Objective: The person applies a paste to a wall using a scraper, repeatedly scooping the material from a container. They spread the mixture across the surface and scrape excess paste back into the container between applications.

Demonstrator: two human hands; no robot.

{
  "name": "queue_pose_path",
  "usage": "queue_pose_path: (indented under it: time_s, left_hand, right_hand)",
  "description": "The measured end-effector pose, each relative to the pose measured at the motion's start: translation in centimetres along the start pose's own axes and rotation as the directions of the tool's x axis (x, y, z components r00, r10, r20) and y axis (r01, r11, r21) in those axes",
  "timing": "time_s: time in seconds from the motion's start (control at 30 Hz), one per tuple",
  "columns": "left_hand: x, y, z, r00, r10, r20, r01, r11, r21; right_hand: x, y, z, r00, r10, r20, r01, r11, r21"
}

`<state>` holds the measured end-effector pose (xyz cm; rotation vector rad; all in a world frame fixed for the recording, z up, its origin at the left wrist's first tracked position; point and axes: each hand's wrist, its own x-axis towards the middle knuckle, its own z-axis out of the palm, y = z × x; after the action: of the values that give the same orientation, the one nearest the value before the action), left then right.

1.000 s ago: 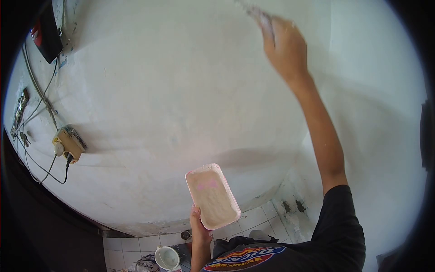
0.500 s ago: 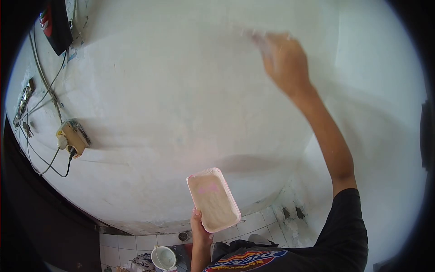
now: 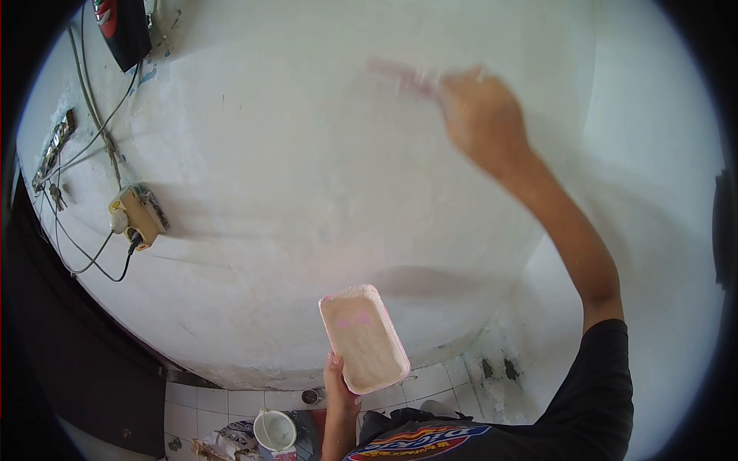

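My left hand [image 3: 340, 386] grips the lower left edge of a shallow pinkish-white paint tray [image 3: 365, 338], its thumb over the rim. A pale beige layer with a pink smear lines the tray's inside. Up in front of the wall [image 3: 292, 169], my right hand [image 3: 483, 115] is closed around a paintbrush [image 3: 403, 77]. Motion smears the brush, which shows as a pinkish-red streak pointing left with its far end close over the wall surface.
At left, a cream socket box [image 3: 137, 219] with plugs and hanging cables is fixed to the wall, below a black and red object [image 3: 123, 31]. A white bucket [image 3: 274, 430] and a small cup [image 3: 310, 397] stand on the tiled floor [image 3: 250, 401]. Another wall [image 3: 653, 154] meets at right.
My right hand and the brush have shifted slightly down, with the brush now reaching further left. The wall fixtures sit further right and higher in view. The tray stays nearly in place.
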<state>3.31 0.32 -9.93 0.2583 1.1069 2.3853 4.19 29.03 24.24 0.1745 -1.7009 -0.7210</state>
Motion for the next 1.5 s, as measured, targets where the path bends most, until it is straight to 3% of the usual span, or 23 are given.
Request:
queue_pose_path:
  time_s: [0.03,0.07,0.17,0.2,0.33,0.4,0.43,0.5,0.57,0.7,0.77,0.83,0.87,0.93,0.97,1.1,1.13,1.23,1.3,1.4,1.47,1.5]
  left_hand:
    - [-0.1,0.1,0.0,1.000,0.003,-0.005,-0.002,1.000,0.014]
    - [-0.2,0.1,-0.1,1.000,0.005,-0.010,-0.005,1.000,0.014]
    - [-0.1,-0.1,0.0,1.000,0.012,0.006,-0.012,0.996,-0.092]
    - [-0.1,-0.3,-0.1,0.999,0.032,0.007,-0.032,0.998,-0.058]
    - [-0.2,0.1,-0.3,0.998,0.034,0.047,-0.033,0.999,-0.040]
    - [-0.4,0.1,-0.6,0.998,0.046,0.035,-0.045,0.998,-0.032]
    - [-0.4,0.2,-0.6,0.998,0.059,0.033,-0.059,0.998,-0.022]
    - [-0.4,0.4,-0.5,0.998,0.056,0.028,-0.054,0.996,-0.071]
    - [-0.6,0.3,-0.6,0.999,0.050,0.016,-0.048,0.992,-0.118]
    - [-0.6,-0.2,-1.7,0.999,0.045,-0.017,-0.045,0.999,-0.024]
    - [-0.5,-0.2,-1.9,0.999,0.024,-0.032,-0.025,0.999,-0.021]
    - [-0.6,0.1,-1.4,0.993,0.111,0.037,-0.108,0.992,-0.070]
    - [-0.8,0.2,-1.4,0.993,0.109,0.035,-0.106,0.992,-0.072]
    - [-1.0,0.5,-1.3,0.997,0.064,-0.036,-0.068,0.987,-0.142]
    - [-1.2,0.7,-1.3,0.997,0.065,-0.037,-0.070,0.988,-0.139]
    - [-0.9,0.2,-1.7,0.996,0.087,-0.020,-0.089,0.992,-0.093]
    - [-0.9,0.0,-2.0,0.995,0.093,-0.018,-0.094,0.995,-0.046]
    - [-0.8,-0.2,-2.0,0.996,0.085,-0.039,-0.087,0.995,-0.056]
    - [-0.7,-0.2,-2.0,0.995,0.086,-0.048,-0.089,0.995,-0.054]
    - [-1.0,0.3,-1.6,0.995,0.074,-0.061,-0.079,0.993,-0.085]
    - [-1.2,0.5,-1.7,0.996,0.071,-0.060,-0.078,0.991,-0.111]
    - [-1.2,0.5,-1.7,0.995,0.075,-0.067,-0.082,0.991,-0.108]
  right_hand:
    - [2.0,1.5,-0.3,0.998,0.046,-0.033,-0.048,0.997,-0.060]
    - [3.8,3.0,0.0,0.983,0.037,-0.181,-0.045,0.998,-0.043]
    - [6.0,4.2,1.4,0.984,0.001,-0.179,-0.020,0.994,-0.105]
    - [5.2,2.7,1.4,0.995,-0.011,-0.094,-0.006,0.984,-0.178]
    - [0.7,-2.6,1.2,0.976,-0.159,-0.145,0.146,0.985,-0.097]
    - [0.0,-4.1,0.4,0.990,-0.128,0.053,0.123,0.989,0.084]
    - [0.8,-3.8,0.3,0.990,-0.131,0.051,0.126,0.988,0.086]
    - [4.3,-1.5,0.0,1.000,0.014,-0.018,-0.014,1.000,0.016]
    - [8.3,0.8,0.1,0.979,0.052,-0.195,-0.058,0.998,-0.026]
    - [9.5,0.3,2.7,0.970,-0.053,-0.236,0.029,0.994,-0.105]
    - [6.6,-3.3,2.4,0.970,-0.190,-0.150,0.175,0.979,-0.107]
    - [4.1,-6.0,2.1,0.960,-0.243,-0.142,0.241,0.970,-0.029]
    - [3.5,-6.6,1.6,0.960,-0.244,-0.140,0.243,0.970,-0.026]
    - [3.0,-7.3,0.8,0.971,-0.229,0.069,0.221,0.969,0.106]
    - [3.7,-6.8,0.8,0.972,-0.226,0.067,0.218,0.970,0.107]
    - [9.9,-1.2,1.2,0.973,-0.073,-0.219,0.046,0.991,-0.124]
    - [10.8,-0.8,1.0,0.973,-0.072,-0.221,0.046,0.992,-0.122]
    - [11.8,-1.6,1.3,0.991,0.019,-0.131,-0.027,0.998,-0.063]
    - [9.1,-4.1,2.5,0.968,-0.208,-0.143,0.187,0.971,-0.147]
    - [6.0,-7.7,2.2,0.951,-0.277,-0.134,0.270,0.960,-0.069]
    - [5.6,-8.7,1.1,0.956,-0.279,0.092,0.268,0.957,0.111]
    - [6.5,-8.3,1.0,0.956,-0.280,0.087,0.270,0.956,0.111]
